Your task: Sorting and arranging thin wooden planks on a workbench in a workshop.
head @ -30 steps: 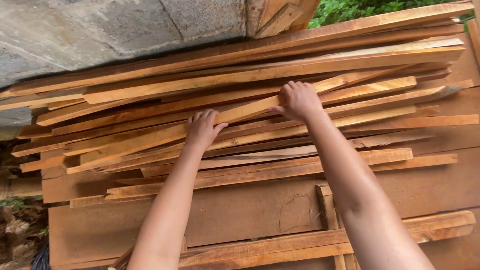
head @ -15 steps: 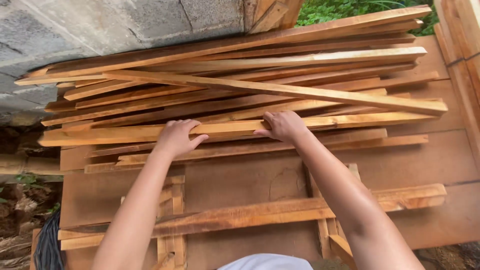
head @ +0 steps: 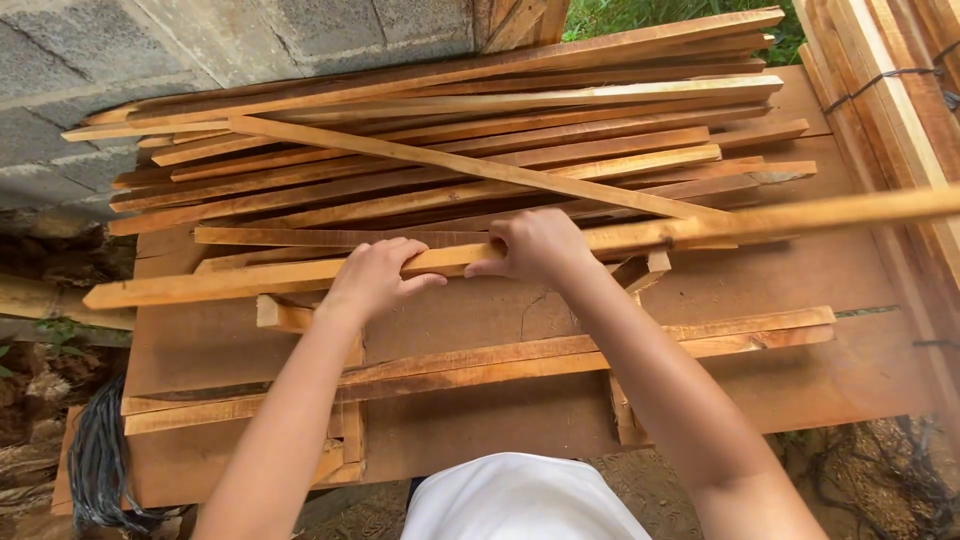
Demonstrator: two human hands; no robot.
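The long wooden slat (head: 250, 282) is now drawn clear of the stack of slats (head: 450, 150), gripped by the left hand (head: 375, 278) and right hand (head: 535, 245), closer to the body. Its right end is swung out blurred past the bundled boards (head: 890, 90). More brown board (head: 760, 280) is uncovered.
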